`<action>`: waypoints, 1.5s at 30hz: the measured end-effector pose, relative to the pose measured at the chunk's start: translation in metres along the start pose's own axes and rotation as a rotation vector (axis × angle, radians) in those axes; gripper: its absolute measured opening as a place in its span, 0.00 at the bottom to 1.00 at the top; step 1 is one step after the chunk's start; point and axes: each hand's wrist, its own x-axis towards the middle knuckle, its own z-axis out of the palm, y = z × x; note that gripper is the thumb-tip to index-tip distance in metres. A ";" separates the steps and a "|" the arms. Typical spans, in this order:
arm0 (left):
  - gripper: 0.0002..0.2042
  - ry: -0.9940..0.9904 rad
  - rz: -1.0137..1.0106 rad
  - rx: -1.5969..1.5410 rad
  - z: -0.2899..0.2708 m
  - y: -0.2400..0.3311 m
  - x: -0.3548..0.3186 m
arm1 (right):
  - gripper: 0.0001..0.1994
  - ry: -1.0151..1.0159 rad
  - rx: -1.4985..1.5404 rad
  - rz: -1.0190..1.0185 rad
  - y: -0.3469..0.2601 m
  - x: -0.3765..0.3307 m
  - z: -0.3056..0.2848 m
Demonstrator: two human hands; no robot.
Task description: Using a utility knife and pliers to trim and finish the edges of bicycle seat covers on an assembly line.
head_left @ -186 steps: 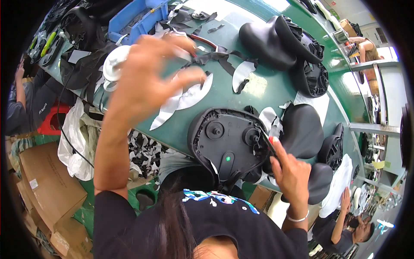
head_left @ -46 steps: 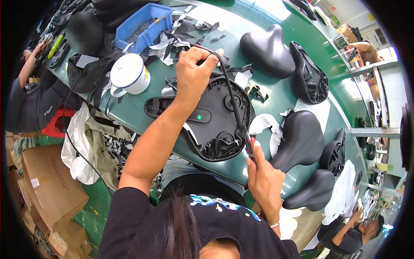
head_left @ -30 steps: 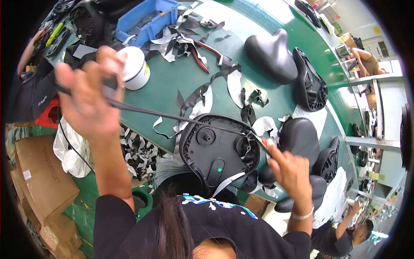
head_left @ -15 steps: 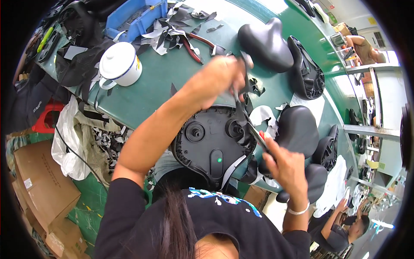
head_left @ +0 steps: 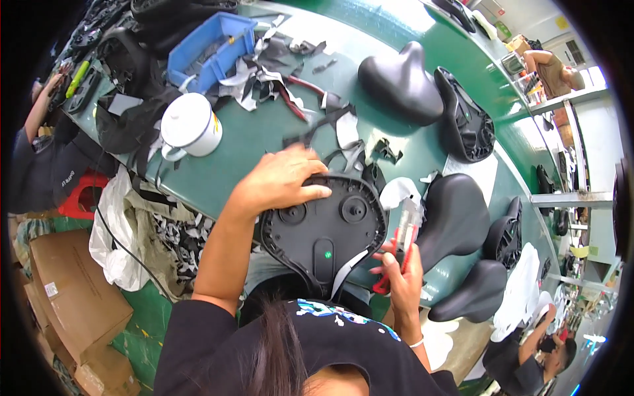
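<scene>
a single head-worn fisheye view looks steeply down from above the person's own hair and shoulders onto a green workbench (head_left: 251, 142). it sits close to the hands; the upturned saddle base (head_left: 323, 231) fills the centre. the bench edges curve toward the dark round rim, where other workers show small at the margins.
</scene>
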 end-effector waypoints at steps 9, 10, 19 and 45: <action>0.20 0.425 -0.674 -1.198 -0.021 -0.050 0.064 | 0.21 0.277 0.333 -0.410 -0.082 0.127 -0.024; 0.22 0.341 -0.722 -0.989 -0.015 -0.023 0.081 | 0.22 0.155 0.415 -0.341 -0.077 0.145 -0.022; 0.07 -0.310 0.265 -0.203 0.076 0.063 -0.001 | 0.22 0.063 0.660 -0.174 -0.061 0.248 0.001; 0.24 -0.109 -0.588 -1.157 -0.023 0.009 0.033 | 0.29 -0.257 -1.014 -0.880 -0.047 0.053 -0.042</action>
